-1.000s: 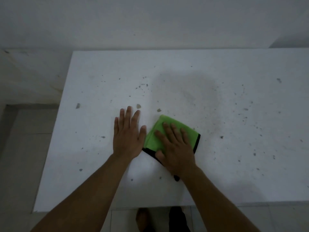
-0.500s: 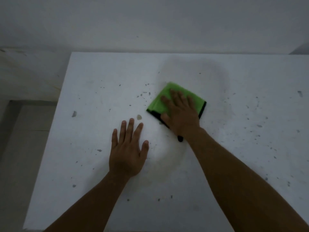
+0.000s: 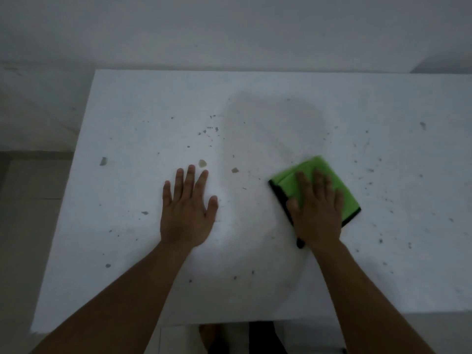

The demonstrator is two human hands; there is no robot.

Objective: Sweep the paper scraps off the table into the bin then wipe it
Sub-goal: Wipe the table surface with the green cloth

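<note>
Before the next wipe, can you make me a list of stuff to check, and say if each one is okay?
1. Cloth under the wiping hand: ok. The right hand presses flat on the green cloth.
2. Other hand steady: ok. The left hand rests flat on the table.
3. Scraps all swept off: not ok. Small bits like the scrap between the hands and the scrap near the left edge remain.
4. Bin ready: cannot tell, none in view.
5. Cloth folded neatly: ok, though it looks blurred.
</note>
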